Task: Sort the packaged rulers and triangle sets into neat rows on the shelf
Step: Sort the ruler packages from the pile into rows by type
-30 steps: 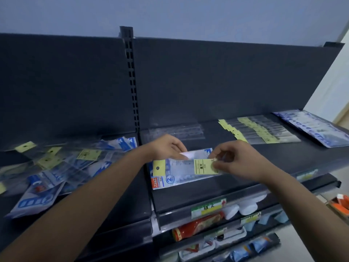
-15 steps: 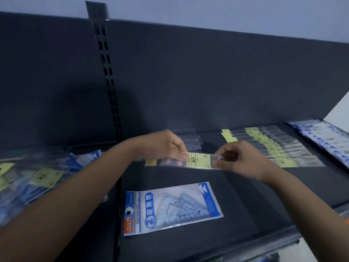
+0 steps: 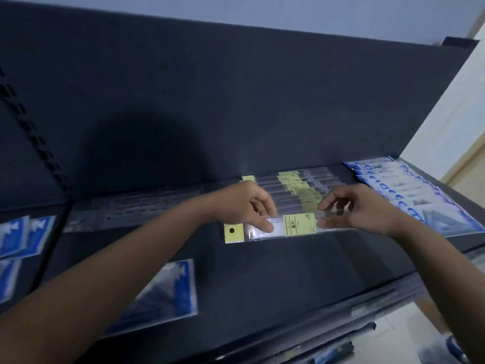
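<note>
A clear packaged ruler with a yellow label and a yellow hang tab lies lengthwise at the front of the row of packaged rulers on the dark shelf. My left hand pinches its left part near the tab. My right hand pinches its right end. To the right a row of blue triangle set packs lies overlapped. One blue triangle set pack lies alone near the front, partly under my left forearm.
More blue packs lie jumbled on the left shelf section. Clear packs lie along the back wall left of the ruler row. A slotted upright divides the sections. Lower shelves with goods show at the bottom right.
Both hands have carried the ruler pack right and back, from above the lone triangle pack to the front edge of the ruler row. The camera has swung to the right.
</note>
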Available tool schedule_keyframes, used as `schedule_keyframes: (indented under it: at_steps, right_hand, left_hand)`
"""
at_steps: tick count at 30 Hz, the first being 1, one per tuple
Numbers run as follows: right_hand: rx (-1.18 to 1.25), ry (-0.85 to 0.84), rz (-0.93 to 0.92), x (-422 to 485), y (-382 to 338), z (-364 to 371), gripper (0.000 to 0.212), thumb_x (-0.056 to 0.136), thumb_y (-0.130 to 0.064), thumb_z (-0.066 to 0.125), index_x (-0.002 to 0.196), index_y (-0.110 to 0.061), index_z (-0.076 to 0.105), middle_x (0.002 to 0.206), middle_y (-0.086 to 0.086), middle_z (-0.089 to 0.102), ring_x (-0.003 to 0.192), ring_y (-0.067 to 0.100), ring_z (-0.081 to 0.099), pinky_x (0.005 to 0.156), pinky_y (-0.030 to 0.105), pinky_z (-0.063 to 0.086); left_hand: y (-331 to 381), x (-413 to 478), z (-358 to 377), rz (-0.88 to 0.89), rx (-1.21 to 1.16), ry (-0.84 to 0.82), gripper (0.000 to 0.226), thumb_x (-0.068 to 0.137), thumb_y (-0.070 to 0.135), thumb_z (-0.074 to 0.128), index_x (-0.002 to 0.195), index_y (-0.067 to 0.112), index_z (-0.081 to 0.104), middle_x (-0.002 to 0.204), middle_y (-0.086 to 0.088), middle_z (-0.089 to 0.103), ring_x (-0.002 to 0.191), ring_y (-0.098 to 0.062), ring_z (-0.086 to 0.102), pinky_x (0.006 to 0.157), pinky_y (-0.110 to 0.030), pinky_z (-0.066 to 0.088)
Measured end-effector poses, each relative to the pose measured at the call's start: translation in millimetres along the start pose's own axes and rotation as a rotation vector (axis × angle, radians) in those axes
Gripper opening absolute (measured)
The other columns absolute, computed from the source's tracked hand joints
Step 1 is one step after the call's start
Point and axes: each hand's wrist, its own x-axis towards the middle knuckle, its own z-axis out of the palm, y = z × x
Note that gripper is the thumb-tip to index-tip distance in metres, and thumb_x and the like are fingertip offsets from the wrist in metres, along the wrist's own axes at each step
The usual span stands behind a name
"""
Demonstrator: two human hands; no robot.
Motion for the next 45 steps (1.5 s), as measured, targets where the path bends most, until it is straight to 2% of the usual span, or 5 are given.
schedule_keyframes:
  at_steps: [5,16,25,35,45]
  right_hand:
    - [-0.021,-0.026,-0.047,2.0,66.0,-20.3,0.026,0.059,-0.033,0.088,0.073,-0.021,0.069,0.077,-0.004,0.069,0.063,0.012,0.058,0.063,0.027,0.048]
    - [-0.097,0.014,-0.355,3.5,108.4,-14.3,0.019,0.073,-0.034,0.079,0.081,-0.02,0.068,0.078,-0.01,0.058,0.076,0.006,0.053,0.066,0.006,0.036]
    - [-0.215,-0.004,-0.591,-1.2,49.2,17.3,0.021,0.091,-0.03,0.059,0.104,-0.016,0.066,0.104,0.0,0.063,0.099,0.02,0.055,0.087,0.034,0.042]
    - [-0.169,-0.219,-0.651,-9.6,-97.2,123.6,0.042,0.088,-0.046,0.057,0.122,-0.022,0.055,0.116,-0.001,0.057,0.11,0.018,0.051,0.092,0.031,0.043]
    - [-0.185,-0.61,-0.247,18.9,-203.9,177.1,0.047,0.055,-0.044,0.088,0.087,-0.026,0.058,0.083,-0.015,0.052,0.074,0.004,0.052,0.062,0.02,0.044]
  left_hand:
    - [19.3,39.4,44.5,-0.062,0.065,0.152,0.012,0.077,0.027,0.08,0.083,0.021,0.072,0.077,0.01,0.069,0.058,0.005,0.058,0.056,-0.013,0.043]
    - [34.0,41.5,84.2,-0.212,0.22,0.483,0.025,0.069,0.023,0.085,0.088,0.026,0.069,0.083,0.019,0.064,0.071,0.007,0.053,0.064,-0.006,0.04]
    - [33.3,0.0,84.7,-0.25,0.355,0.577,0.023,0.079,0.04,0.075,0.096,0.028,0.065,0.09,0.015,0.061,0.08,-0.001,0.055,0.07,-0.018,0.042]
    - [-20.1,-154.7,22.4,-0.515,0.432,0.424,0.047,0.077,0.029,0.079,0.12,0.022,0.062,0.116,0.013,0.059,0.107,-0.005,0.054,0.083,-0.011,0.037]
    - [-74.7,-232.3,-39.3,-0.65,0.412,0.117,0.049,0.06,0.052,0.085,0.094,0.032,0.057,0.093,0.013,0.061,0.078,-0.006,0.057,0.063,-0.022,0.043]
